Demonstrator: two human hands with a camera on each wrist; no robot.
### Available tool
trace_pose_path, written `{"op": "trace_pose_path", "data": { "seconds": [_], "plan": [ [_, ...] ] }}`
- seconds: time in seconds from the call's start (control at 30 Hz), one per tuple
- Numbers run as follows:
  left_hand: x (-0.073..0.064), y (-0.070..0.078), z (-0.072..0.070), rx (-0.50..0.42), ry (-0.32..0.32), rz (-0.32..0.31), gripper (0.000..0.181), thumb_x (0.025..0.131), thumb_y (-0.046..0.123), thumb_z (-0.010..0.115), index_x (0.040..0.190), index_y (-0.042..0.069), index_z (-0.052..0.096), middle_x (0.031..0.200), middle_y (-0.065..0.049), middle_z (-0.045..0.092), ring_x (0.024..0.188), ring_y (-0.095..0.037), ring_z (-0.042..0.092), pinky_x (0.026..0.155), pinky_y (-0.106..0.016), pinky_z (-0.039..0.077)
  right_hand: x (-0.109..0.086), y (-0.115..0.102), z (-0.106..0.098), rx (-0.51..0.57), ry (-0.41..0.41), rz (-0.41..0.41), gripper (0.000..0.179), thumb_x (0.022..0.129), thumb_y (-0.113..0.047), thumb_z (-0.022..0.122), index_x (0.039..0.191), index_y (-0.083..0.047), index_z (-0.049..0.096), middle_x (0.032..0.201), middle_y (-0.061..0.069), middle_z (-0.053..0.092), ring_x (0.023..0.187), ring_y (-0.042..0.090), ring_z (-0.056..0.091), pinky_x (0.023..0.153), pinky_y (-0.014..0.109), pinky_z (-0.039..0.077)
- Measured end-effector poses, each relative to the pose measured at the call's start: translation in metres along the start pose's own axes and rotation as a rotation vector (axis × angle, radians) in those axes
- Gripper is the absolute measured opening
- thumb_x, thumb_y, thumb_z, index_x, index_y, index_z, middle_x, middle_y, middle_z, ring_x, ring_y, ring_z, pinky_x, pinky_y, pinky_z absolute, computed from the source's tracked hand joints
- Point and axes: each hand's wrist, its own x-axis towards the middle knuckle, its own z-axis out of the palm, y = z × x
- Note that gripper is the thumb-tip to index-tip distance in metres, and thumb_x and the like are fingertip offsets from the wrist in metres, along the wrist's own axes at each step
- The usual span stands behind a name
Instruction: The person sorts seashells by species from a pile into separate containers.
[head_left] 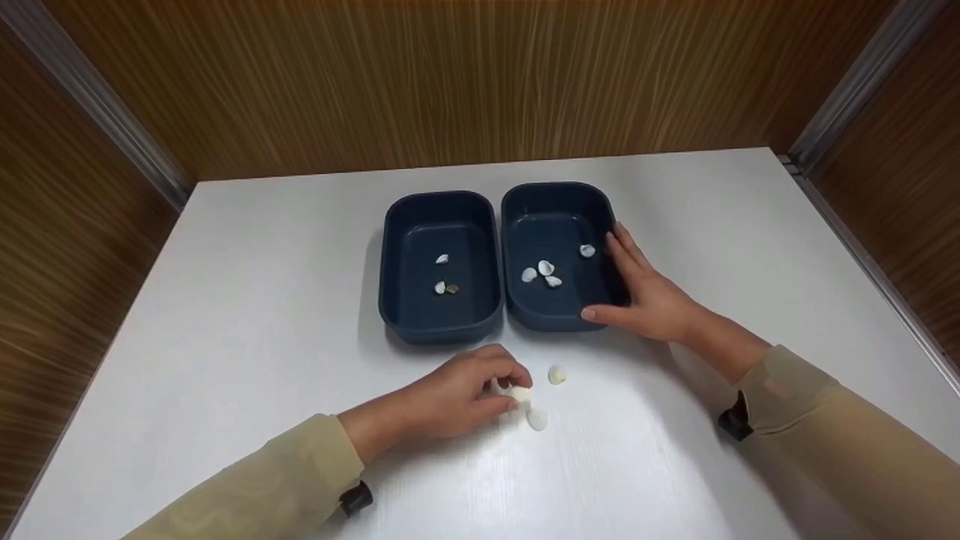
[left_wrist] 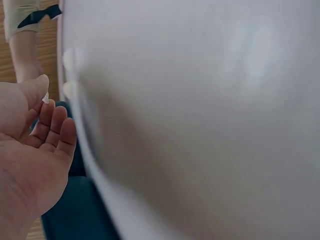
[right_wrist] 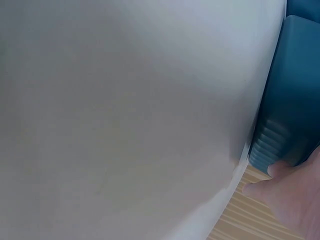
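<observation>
My left hand [head_left: 469, 394] pinches a small white seashell [head_left: 520, 394] between thumb and fingertips, low over the white table. The left wrist view shows this shell's edge [left_wrist: 45, 98] at the thumb tip. Two pale shells lie beside that hand: one shell [head_left: 537, 418] just in front of it, another shell [head_left: 556, 374] to its right. My right hand [head_left: 656, 304] rests against the right blue box [head_left: 559, 324], fingers extended along its right side and thumb across the near corner. Inside that box are several white shells [head_left: 546, 268].
A matching blue box [head_left: 442, 335] stands close on the left, holding two white shells [head_left: 442, 259] and a small brownish piece [head_left: 452, 289]. Behind the white table [head_left: 262, 300] rises a wood-grain panel [head_left: 465, 82], with more panels at both sides.
</observation>
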Motion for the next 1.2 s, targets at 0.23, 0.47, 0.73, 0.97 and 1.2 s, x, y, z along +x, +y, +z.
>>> {"op": "trace_pose_path", "data": {
  "seconds": [0.23,0.47,0.73,0.97,1.2],
  "plan": [
    [0.012,0.028,-0.029,0.02,0.075,0.124,0.022,0.103,0.008,0.071,0.125,0.005,0.071,0.118,-0.005,0.065,0.107,-0.024,0.064,0.095,-0.036,0.056,0.0,0.0,0.001,0.001,0.008,-0.016,0.121,0.091,-0.058,0.079,0.171,-0.011,0.001,0.178,0.0,-0.012,0.161,0.038,0.011,0.124,0.063,0.024],
    [0.035,0.039,-0.062,0.063,0.157,0.119,0.021,0.104,0.01,0.07,0.125,0.006,0.07,0.121,-0.004,0.063,0.108,-0.021,0.062,0.096,-0.034,0.054,-0.001,0.0,0.003,-0.001,-0.008,-0.002,0.121,0.091,-0.061,0.077,0.171,-0.012,0.001,0.178,-0.002,-0.014,0.161,0.037,0.011,0.124,0.063,0.024],
    [0.068,0.038,-0.09,0.113,0.199,0.049,0.025,0.107,0.014,0.066,0.131,0.006,0.068,0.123,-0.006,0.062,0.11,-0.02,0.059,0.102,-0.034,0.051,0.0,0.001,0.004,0.017,-0.005,-0.016,0.121,0.091,-0.059,0.078,0.171,-0.013,0.0,0.178,-0.001,-0.014,0.162,0.036,0.009,0.124,0.063,0.023],
    [0.099,0.03,-0.099,0.112,0.218,-0.067,0.029,0.108,0.016,0.065,0.136,0.009,0.066,0.128,-0.004,0.06,0.113,-0.017,0.057,0.1,-0.026,0.048,0.0,0.001,0.004,0.024,-0.01,-0.007,0.121,0.091,-0.06,0.078,0.171,-0.014,0.0,0.177,-0.003,-0.014,0.162,0.036,0.009,0.124,0.063,0.023],
    [0.121,0.015,-0.099,0.15,0.229,-0.106,0.029,0.109,0.014,0.063,0.137,0.007,0.065,0.128,-0.009,0.06,0.113,-0.02,0.059,0.099,-0.027,0.049,0.0,-0.002,0.004,0.012,-0.005,-0.015,0.119,0.092,-0.059,0.077,0.171,-0.012,0.0,0.178,0.0,-0.013,0.162,0.036,0.009,0.125,0.062,0.024]
  ]
}}
